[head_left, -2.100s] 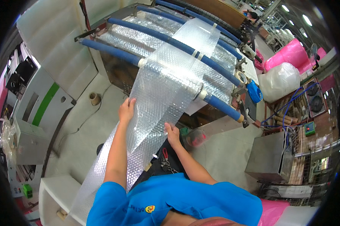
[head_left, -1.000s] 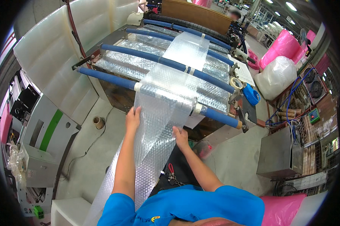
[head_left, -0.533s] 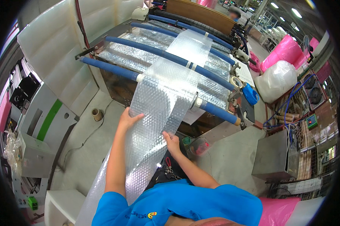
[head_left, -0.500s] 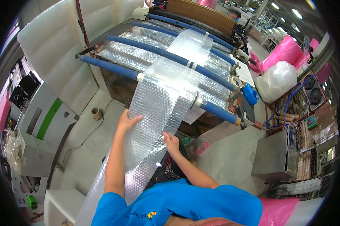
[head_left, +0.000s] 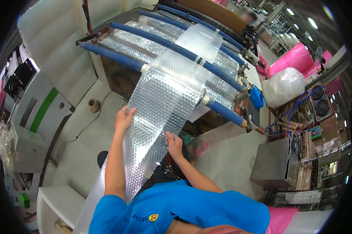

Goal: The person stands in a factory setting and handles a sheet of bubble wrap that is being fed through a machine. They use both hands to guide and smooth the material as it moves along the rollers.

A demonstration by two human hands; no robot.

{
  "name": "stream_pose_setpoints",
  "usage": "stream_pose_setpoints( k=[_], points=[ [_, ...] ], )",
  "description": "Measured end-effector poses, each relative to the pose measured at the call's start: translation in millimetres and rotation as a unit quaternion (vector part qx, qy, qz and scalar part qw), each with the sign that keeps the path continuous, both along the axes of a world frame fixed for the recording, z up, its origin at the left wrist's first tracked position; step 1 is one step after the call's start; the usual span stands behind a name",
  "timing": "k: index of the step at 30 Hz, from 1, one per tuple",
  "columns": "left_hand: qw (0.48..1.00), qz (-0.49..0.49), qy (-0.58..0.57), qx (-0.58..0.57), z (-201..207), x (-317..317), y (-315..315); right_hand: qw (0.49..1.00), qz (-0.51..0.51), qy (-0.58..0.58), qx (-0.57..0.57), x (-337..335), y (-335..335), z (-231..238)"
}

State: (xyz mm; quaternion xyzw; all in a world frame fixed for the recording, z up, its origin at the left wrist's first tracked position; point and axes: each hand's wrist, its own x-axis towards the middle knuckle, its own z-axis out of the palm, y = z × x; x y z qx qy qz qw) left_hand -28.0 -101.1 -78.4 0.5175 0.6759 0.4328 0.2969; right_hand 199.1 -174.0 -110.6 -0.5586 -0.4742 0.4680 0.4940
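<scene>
We hold the strip of bubble wrap (head_left: 156, 105) at both edges; our left hand (head_left: 124, 118) grasps its left edge, with the thumb toward the strip; our right hand (head_left: 174, 144) grasps its right edge, lower down and nearer to the body, with the thumb at the margin; we cannot tell how the fingers lie on the underside, which is hidden; the strip is clear and shiny, and slopes between our hands from the machine toward the lower left, passing beneath our left forearm; at its upper end it covers the middle of the front blue roller (head_left: 113, 55), between two white collars (head_left: 205, 100); farther back it passes under the second blue roller (head_left: 164, 41), above a wider silvery sheet (head_left: 133, 43); at the machine's right side we note a blue tape dispenser (head_left: 257, 97) beside a roll of tape (head_left: 244, 82); a short cardboard tube (head_left: 94, 105) stands on the grey floor (head_left: 230, 163) to the left, near a dark cable (head_left: 78, 134); a metal cabinet (head_left: 273, 160) stands to the right, well apart from our hands.
</scene>
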Motion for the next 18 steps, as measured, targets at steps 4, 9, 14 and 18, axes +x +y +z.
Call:
stream_pose_setpoints(
  k=[4,9,14,18],
  points=[
    [0.992,0.061,0.103,-0.023,-6.1,20.5,8.8,0.998,0.016,-0.056,-0.001,15.6,30.9,-34.3],
    [0.993,0.068,0.100,0.002,-35.9,22.6,21.0,1.000,0.000,-0.024,0.010,11.8,32.6,-37.1],
    [0.992,0.078,0.087,0.040,-40.8,24.5,23.6,1.000,-0.006,-0.002,0.001,9.1,32.3,-38.5],
    [0.992,0.066,0.101,0.032,-38.2,25.9,26.2,0.999,-0.010,-0.040,0.016,11.5,35.0,-43.6]
  ],
)
